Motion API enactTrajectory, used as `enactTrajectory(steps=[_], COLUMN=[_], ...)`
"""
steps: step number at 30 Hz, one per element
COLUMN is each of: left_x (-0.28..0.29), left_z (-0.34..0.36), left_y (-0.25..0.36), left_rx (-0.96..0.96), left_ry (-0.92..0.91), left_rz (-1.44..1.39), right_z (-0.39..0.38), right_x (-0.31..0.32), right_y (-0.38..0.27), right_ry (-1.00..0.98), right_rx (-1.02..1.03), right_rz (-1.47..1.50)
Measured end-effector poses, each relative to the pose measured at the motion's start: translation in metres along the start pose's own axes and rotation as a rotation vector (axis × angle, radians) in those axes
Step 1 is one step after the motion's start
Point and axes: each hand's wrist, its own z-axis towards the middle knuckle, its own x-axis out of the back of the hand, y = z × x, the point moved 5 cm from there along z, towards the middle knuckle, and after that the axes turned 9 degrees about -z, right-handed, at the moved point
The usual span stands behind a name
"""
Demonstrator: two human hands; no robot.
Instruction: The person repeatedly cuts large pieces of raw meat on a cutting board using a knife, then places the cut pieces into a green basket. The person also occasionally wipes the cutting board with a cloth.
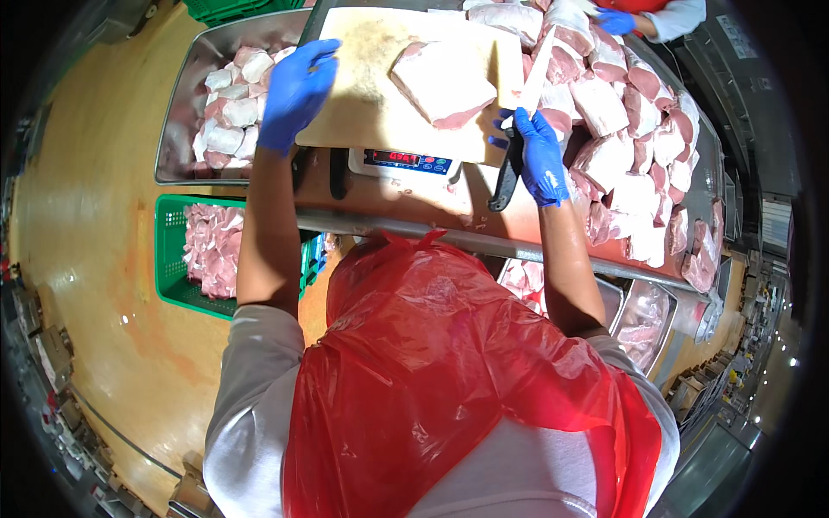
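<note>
A slab of pale, fat-covered raw meat (440,79) lies on the cream cutting board (354,95), between my hands. Under the board's near edge shows a digital scale (406,162) with a lit red display. My left hand (298,97), in a blue glove, is at the board's left edge with its fingers stretched out and nothing in them. In my blue-gloved right hand (541,160), by the board's right edge, is a knife (509,164). Its black handle points down toward me, and its long blade points up and away.
Many large meat pieces (604,164) cover the table's right side. Left stands a metal tub (170,129) of meat chunks, with a green crate (164,259) of meat below it. Another person's blue-gloved hand (615,21) reaches in at the far right. Metal trays (661,332) stand below the table's near edge.
</note>
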Motion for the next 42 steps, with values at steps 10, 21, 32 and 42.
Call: enactTrajectory(steps=[10,21,32,42], left_x=[-0.093,-0.096,-0.071,-0.055], left_z=[0.051,0.008,-0.083,-0.089], left_y=[-0.043,-0.038,0.019,0.015], left_rx=[0.092,-0.685,-0.058,-0.028], left_ry=[-0.264,-0.295,0.129,0.212], left_rz=[-0.077,0.391,-0.154,0.024], right_z=[-0.018,0.04,-0.049,-0.042], right_x=[-0.019,-0.034,-0.087,-0.137], right_y=[0.014,-0.006,-0.011,-0.012], right_ry=[0.023,-0.019,0.014,-0.223], right_rx=[-0.097,0.091,0.614,0.411], right_rz=[0.145,0.045,-1.069,-1.365])
